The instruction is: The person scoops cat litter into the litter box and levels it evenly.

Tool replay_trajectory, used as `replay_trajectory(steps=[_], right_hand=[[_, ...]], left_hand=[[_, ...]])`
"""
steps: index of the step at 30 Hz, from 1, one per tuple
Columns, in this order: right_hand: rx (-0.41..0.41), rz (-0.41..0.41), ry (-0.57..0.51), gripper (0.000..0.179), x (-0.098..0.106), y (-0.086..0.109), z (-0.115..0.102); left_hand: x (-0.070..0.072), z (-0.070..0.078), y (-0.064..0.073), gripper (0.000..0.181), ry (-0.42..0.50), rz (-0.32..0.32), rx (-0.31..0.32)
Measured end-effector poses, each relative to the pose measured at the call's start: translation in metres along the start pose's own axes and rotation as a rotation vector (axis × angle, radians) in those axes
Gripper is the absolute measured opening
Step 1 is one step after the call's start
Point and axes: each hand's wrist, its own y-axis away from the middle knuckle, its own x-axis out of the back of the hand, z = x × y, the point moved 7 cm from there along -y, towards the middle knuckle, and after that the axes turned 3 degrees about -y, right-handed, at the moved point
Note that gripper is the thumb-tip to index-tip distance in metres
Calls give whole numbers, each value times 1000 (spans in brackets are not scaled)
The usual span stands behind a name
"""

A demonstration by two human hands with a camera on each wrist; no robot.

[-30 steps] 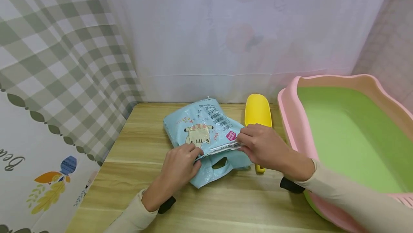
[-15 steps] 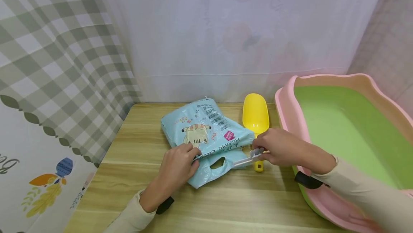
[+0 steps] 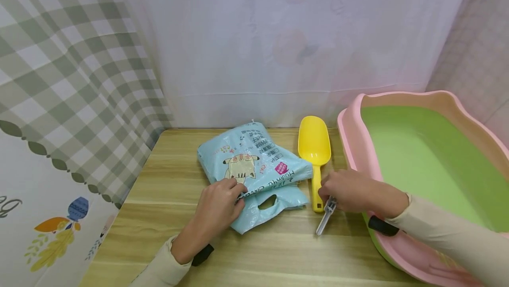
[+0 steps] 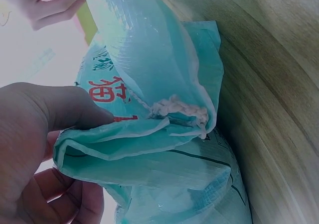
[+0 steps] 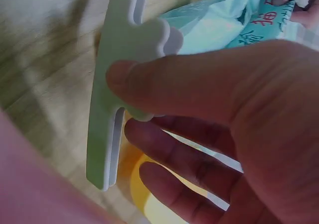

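A light blue cat litter bag (image 3: 248, 159) with a cartoon cat printed on it lies on the table, its top folded over. My left hand (image 3: 220, 201) pinches the fold at its left end; the left wrist view shows thumb and fingers around the doubled plastic (image 4: 114, 139). Beyond the fold, the bag's flap with the cut-out handle (image 3: 278, 201) spreads toward me. To the right, my right hand (image 3: 350, 192) holds a white bag clip (image 3: 326, 217), apart from the bag. The right wrist view has the thumb pressed on the clip's (image 5: 102, 114) grip, fingers behind it.
A yellow scoop (image 3: 314, 141) lies between the bag and my right hand, handle toward me. Right of it stands a large litter tray with a pink rim (image 3: 363, 145) and green base, under my right forearm. Curtains hang behind and at the sides of the wooden table (image 3: 171, 198).
The clip has come off the bag's folded edge in my right hand, which moved right and toward me. The fold's right end has loosened. My left hand keeps its hold.
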Motion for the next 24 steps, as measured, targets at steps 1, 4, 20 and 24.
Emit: replay_trajectory(steps=[1, 4, 20, 24], right_hand=[[-6, -3, 1, 36, 0, 0, 1], [-6, -4, 8, 36, -1, 0, 3], [121, -24, 54, 40, -9, -6, -7], [107, -57, 28, 38, -13, -6, -6]], left_hand=[[0, 0, 0, 22, 0, 0, -1], [0, 0, 0, 22, -1, 2, 0], [1, 1, 1, 23, 6, 37, -20], [1, 1, 2, 23, 3, 37, -24]])
